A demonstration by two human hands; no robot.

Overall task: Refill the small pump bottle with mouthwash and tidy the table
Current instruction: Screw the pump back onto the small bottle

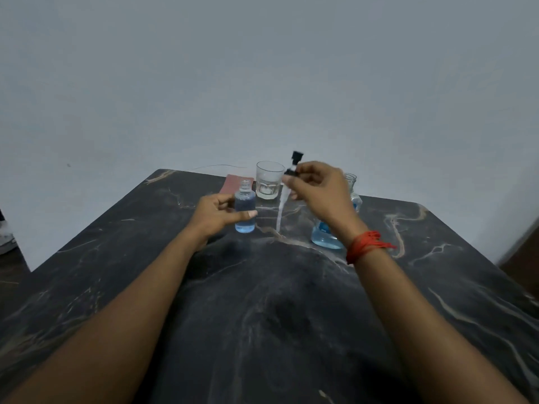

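Note:
The small clear bottle (245, 208) stands upright on the dark marble table (262, 301), uncapped and filled with blue liquid to near its shoulder. My left hand (217, 215) grips its body from the left. My right hand (318, 191) holds the black pump head (295, 161) in the air to the bottle's right, its clear dip tube (281, 211) hanging down over the table. Behind my right wrist stands the large mouthwash bottle (325, 239), open at the top, with blue liquid at its base.
An empty drinking glass (268, 182) stands behind the small bottle near the table's far edge. A reddish-brown cloth (232, 182) lies flat to its left. A red thread band circles my right wrist. A grey wall is right behind the table.

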